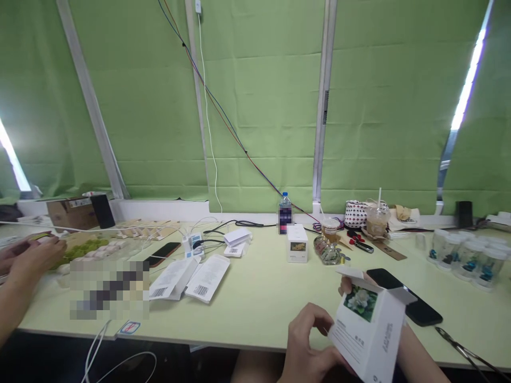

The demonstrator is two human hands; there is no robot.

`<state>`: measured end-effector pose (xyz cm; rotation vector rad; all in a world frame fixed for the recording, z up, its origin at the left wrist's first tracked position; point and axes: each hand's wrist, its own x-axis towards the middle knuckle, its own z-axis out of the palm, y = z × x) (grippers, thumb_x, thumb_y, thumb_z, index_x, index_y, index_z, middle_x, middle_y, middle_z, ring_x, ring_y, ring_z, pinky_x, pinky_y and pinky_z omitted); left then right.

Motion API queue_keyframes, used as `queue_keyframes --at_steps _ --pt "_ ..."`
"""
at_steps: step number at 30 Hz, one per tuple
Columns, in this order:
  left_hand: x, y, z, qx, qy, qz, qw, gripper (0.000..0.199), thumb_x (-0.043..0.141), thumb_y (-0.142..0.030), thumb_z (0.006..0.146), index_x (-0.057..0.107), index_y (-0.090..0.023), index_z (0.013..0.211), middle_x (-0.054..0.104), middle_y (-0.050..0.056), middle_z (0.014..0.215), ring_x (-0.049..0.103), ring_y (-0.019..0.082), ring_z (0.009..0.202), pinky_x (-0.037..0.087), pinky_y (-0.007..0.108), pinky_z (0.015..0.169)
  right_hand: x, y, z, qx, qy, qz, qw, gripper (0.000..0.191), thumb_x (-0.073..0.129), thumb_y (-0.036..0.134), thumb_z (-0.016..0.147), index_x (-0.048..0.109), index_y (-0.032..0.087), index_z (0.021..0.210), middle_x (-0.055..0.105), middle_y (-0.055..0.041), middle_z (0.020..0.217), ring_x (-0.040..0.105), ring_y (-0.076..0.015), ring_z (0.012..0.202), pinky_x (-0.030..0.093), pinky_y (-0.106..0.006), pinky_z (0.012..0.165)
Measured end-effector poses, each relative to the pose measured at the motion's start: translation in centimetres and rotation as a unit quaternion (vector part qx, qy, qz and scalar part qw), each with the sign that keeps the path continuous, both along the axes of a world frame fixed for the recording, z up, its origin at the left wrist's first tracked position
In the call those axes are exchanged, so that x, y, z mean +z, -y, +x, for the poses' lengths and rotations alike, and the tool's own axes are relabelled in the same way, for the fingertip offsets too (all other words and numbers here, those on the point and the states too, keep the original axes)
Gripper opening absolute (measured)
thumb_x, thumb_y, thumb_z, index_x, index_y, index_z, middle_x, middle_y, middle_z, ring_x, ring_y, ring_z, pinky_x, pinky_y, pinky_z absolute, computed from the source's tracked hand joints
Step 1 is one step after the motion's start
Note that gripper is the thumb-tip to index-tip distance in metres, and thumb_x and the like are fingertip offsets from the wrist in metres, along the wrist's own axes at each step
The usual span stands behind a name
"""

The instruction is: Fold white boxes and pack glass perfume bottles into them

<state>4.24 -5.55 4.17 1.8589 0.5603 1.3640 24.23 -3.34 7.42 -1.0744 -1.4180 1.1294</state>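
A white cardboard box (pixel 359 332) with a white-flower picture is tilted in front of me, its top flaps standing out. My left hand (pixel 307 346) pinches its lower left edge between thumb and fingers. From behind, my right hand (pixel 345 285) grips the same box; most of that hand is hidden, with only fingertips at the upper left edge and the forearm at the right showing. A black phone (pixel 407 298) lies just behind the box. Farther back a similar white box (pixel 297 244) stands upright.
Scissors-like metal tool (pixel 459 346) at the right front edge. Clear jars (pixel 485 263) with blue contents stand far right. A drink cup (pixel 377 218), a bottle (pixel 285 213) and white packets (pixel 207 276) are on the table (pixel 255 314). Another person's hand (pixel 40 252) works at the left.
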Motion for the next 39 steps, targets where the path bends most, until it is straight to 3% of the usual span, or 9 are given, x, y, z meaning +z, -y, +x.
queue_keyframes --at_steps 5,8,11,14,17,22,26,32,39 --pt "-0.1 -1.5 -1.9 -0.011 -0.063 -0.049 0.997 0.014 0.066 -0.018 0.068 0.063 -0.019 0.081 0.064 0.001 0.078 0.057 0.018 0.076 0.044 0.026 0.073 -0.2 -1.1 0.2 0.033 -0.093 -0.007 0.995 0.055 0.076 0.062 0.047 0.071 0.017 0.078 0.061 -0.0032 0.069 0.051 -0.0137 0.050 0.040 -0.028 0.050" --pt "0.4 -3.7 -4.1 0.012 -0.142 -0.061 0.988 0.019 0.058 -0.015 0.072 0.065 -0.020 0.090 0.068 0.003 0.089 0.061 0.020 0.084 0.046 0.028 0.077 -0.1 -1.9 0.6 0.046 -0.046 0.013 0.998 0.054 0.078 0.043 0.059 0.071 0.020 0.107 0.065 -0.0034 0.079 0.053 -0.0148 0.063 0.044 -0.028 0.059" --pt "0.5 -5.8 -6.1 0.100 -0.197 -0.052 0.974 0.028 0.058 -0.015 0.071 0.065 -0.023 0.097 0.068 0.005 0.099 0.061 0.024 0.092 0.047 0.035 0.083 -0.2 -2.6 0.0 0.046 0.060 0.041 0.996 0.053 0.069 0.036 0.073 0.062 0.024 0.124 0.066 -0.0027 0.090 0.052 -0.0152 0.071 0.046 -0.030 0.071" --pt "0.3 -6.5 -6.8 0.172 -0.151 -0.050 0.972 0.029 0.056 -0.024 0.080 0.062 -0.024 0.108 0.068 0.007 0.104 0.061 0.026 0.098 0.047 0.040 0.087 -0.7 -3.2 -1.5 0.021 0.120 0.060 0.991 0.052 0.064 0.037 0.077 0.059 0.023 0.127 0.065 -0.0027 0.094 0.053 -0.0162 0.073 0.048 -0.033 0.074" --pt "0.4 -6.0 -5.9 0.159 -0.124 -0.027 0.979 0.037 0.054 -0.035 0.086 0.056 -0.024 0.121 0.062 0.009 0.119 0.059 0.027 0.106 0.046 0.041 0.092 -1.2 -3.7 -3.0 0.012 0.137 0.082 0.987 0.052 0.063 0.036 0.078 0.058 0.020 0.128 0.064 -0.0021 0.085 0.054 -0.0161 0.069 0.049 -0.033 0.073" --pt "0.7 -5.4 -4.4 0.154 -0.127 -0.020 0.980 0.053 0.050 -0.035 0.089 0.037 -0.030 0.140 0.052 0.005 0.137 0.050 0.025 0.122 0.041 0.040 0.101 -1.6 -3.8 -4.5 -0.013 0.161 0.122 0.979 0.050 0.060 0.027 0.079 0.057 0.021 0.128 0.065 -0.0040 0.097 0.056 -0.0145 0.067 0.050 -0.031 0.071" --pt "0.3 -5.9 -4.6 0.163 -0.106 -0.048 0.980 0.053 0.048 -0.039 0.091 0.035 -0.031 0.141 0.051 0.004 0.138 0.052 0.024 0.120 0.042 0.040 0.100 -1.8 -3.5 -5.3 -0.028 0.170 0.132 0.976 0.050 0.056 0.023 0.080 0.055 0.020 0.130 0.064 -0.0044 0.099 0.056 -0.0146 0.068 0.051 -0.030 0.072" --pt "-0.5 -6.8 -5.0 0.184 -0.089 -0.113 0.972 0.053 0.048 -0.045 0.089 0.044 -0.021 0.137 0.057 0.011 0.131 0.062 0.026 0.106 0.049 0.037 0.090 -2.3 -3.7 -6.2 -0.039 0.170 0.136 0.975 0.052 0.055 0.027 0.082 0.053 0.022 0.133 0.064 -0.0052 0.105 0.055 -0.0155 0.069 0.053 -0.031 0.069" --pt "-1.4 -7.3 -4.3 0.194 -0.104 -0.108 0.969 0.051 0.044 -0.043 0.091 0.044 -0.019 0.137 0.057 0.011 0.130 0.057 0.026 0.113 0.044 0.037 0.094 -2.5 -4.0 -6.0 -0.055 0.172 0.130 0.975 0.054 0.056 0.028 0.080 0.053 0.019 0.133 0.066 -0.0036 0.090 0.055 -0.0161 0.066 0.052 -0.033 0.069"
